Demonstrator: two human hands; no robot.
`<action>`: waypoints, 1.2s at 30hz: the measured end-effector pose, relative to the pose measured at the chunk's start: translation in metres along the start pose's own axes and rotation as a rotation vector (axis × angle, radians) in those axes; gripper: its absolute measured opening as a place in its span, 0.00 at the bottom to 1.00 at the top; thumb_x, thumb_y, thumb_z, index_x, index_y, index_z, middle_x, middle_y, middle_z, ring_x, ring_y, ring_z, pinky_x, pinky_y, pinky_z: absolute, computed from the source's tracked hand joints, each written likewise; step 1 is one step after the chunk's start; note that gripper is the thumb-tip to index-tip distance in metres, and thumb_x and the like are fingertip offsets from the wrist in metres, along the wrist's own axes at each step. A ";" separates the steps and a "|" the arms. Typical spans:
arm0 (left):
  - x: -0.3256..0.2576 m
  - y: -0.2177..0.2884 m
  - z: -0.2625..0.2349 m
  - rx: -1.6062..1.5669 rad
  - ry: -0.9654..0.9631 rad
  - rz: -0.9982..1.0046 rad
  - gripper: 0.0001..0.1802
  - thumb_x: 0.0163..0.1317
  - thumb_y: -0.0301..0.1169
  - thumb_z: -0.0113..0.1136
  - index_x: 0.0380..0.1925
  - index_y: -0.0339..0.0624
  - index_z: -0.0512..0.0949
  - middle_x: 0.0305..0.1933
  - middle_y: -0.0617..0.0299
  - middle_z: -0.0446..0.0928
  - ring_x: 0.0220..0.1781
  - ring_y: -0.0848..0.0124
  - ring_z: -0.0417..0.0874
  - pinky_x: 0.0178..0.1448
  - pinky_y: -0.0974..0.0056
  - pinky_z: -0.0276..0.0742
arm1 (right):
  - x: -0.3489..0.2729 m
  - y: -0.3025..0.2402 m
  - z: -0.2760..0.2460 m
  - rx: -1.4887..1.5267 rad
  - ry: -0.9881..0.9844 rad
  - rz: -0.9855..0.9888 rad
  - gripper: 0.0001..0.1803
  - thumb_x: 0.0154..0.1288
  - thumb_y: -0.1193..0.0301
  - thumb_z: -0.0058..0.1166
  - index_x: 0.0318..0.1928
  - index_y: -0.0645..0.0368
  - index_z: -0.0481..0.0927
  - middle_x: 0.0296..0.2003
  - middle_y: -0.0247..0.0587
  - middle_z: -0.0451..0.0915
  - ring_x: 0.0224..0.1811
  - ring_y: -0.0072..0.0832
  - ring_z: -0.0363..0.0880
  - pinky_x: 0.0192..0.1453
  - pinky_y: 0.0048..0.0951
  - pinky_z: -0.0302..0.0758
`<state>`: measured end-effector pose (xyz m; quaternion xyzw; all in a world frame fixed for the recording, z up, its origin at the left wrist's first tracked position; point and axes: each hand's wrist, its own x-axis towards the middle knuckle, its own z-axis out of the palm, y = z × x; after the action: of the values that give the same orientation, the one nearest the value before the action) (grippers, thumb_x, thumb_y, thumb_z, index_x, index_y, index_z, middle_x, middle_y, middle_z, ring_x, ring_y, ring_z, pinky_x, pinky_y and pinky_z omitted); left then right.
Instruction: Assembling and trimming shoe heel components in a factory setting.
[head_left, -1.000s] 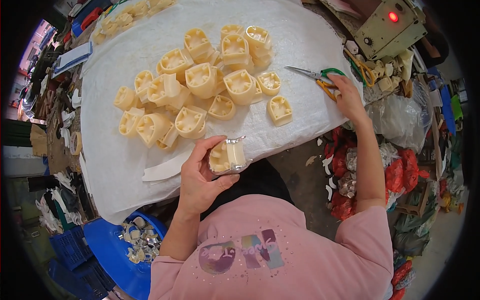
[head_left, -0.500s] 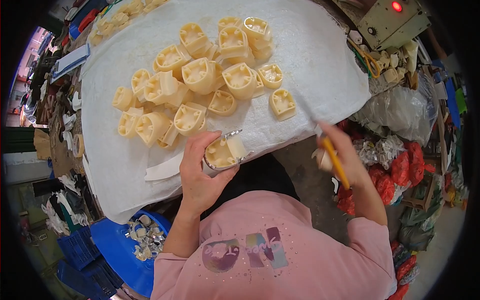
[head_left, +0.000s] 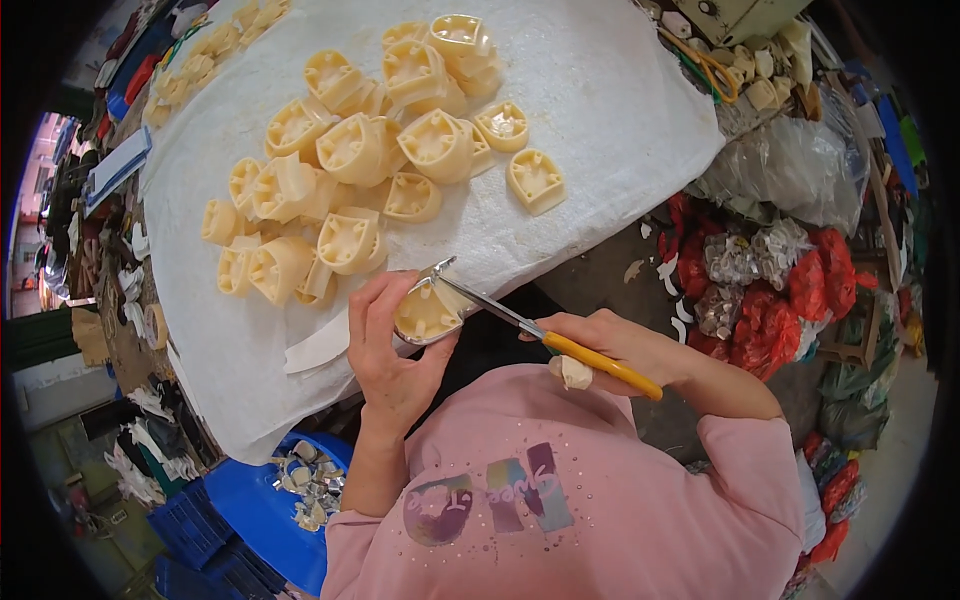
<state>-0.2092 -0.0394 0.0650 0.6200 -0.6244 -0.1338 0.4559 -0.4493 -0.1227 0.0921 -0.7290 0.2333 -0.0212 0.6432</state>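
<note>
My left hand [head_left: 388,345] grips a cream plastic moulded part [head_left: 425,313] with a metal rim, held just off the near edge of the white-covered table [head_left: 610,110]. My right hand [head_left: 620,350] holds scissors [head_left: 545,335] with a yellow-orange handle; their blade tips touch the top edge of the held part. A bandaged fingertip shows under the scissors handle. Beyond my hands, a pile of several similar cream parts [head_left: 370,150] lies on the white cloth.
A blue bin [head_left: 265,500] with metal scraps stands below the table at lower left. Red mesh bags and clear plastic bags [head_left: 780,270] crowd the floor at right. A second pair of scissors [head_left: 705,65] and small parts lie at the table's far right.
My right hand came back from the far right of the table with the scissors and brought the blades to the part in my left hand. The view shifted closer.
</note>
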 end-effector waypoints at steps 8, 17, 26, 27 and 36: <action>0.001 0.005 0.007 -0.031 0.060 -0.019 0.35 0.35 0.16 0.71 0.49 0.37 0.73 0.50 0.53 0.71 0.53 0.59 0.74 0.56 0.61 0.72 | 0.000 0.006 0.006 0.035 0.053 -0.071 0.21 0.64 0.65 0.53 0.54 0.59 0.68 0.29 0.45 0.78 0.29 0.40 0.80 0.34 0.32 0.72; 0.002 0.006 0.011 0.017 0.086 0.001 0.32 0.34 0.18 0.73 0.46 0.38 0.74 0.46 0.52 0.75 0.48 0.56 0.77 0.51 0.59 0.75 | -0.002 0.007 0.011 0.026 0.073 -0.032 0.20 0.64 0.67 0.53 0.55 0.59 0.69 0.32 0.46 0.78 0.30 0.42 0.79 0.34 0.33 0.73; -0.001 0.003 0.011 0.013 0.032 -0.069 0.33 0.36 0.17 0.71 0.49 0.37 0.73 0.49 0.54 0.71 0.52 0.60 0.75 0.56 0.62 0.72 | -0.007 0.010 0.015 0.011 0.067 0.009 0.20 0.63 0.67 0.53 0.54 0.60 0.70 0.35 0.46 0.78 0.32 0.45 0.80 0.37 0.35 0.75; -0.001 0.001 0.009 0.028 0.013 -0.101 0.34 0.38 0.15 0.70 0.51 0.36 0.72 0.52 0.55 0.68 0.56 0.64 0.72 0.60 0.64 0.70 | -0.007 0.011 0.015 -0.011 0.042 0.026 0.21 0.63 0.66 0.54 0.54 0.60 0.70 0.36 0.47 0.78 0.33 0.45 0.80 0.38 0.35 0.75; 0.003 -0.008 -0.004 -0.117 -0.027 -0.151 0.36 0.39 0.14 0.68 0.54 0.36 0.70 0.52 0.59 0.67 0.56 0.67 0.71 0.63 0.64 0.66 | -0.019 0.001 -0.006 -0.434 0.196 0.089 0.28 0.59 0.57 0.56 0.59 0.53 0.71 0.36 0.46 0.76 0.41 0.46 0.78 0.43 0.42 0.73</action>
<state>-0.2003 -0.0418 0.0629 0.6357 -0.5733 -0.2123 0.4713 -0.4688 -0.1216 0.0971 -0.8335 0.3257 -0.0128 0.4461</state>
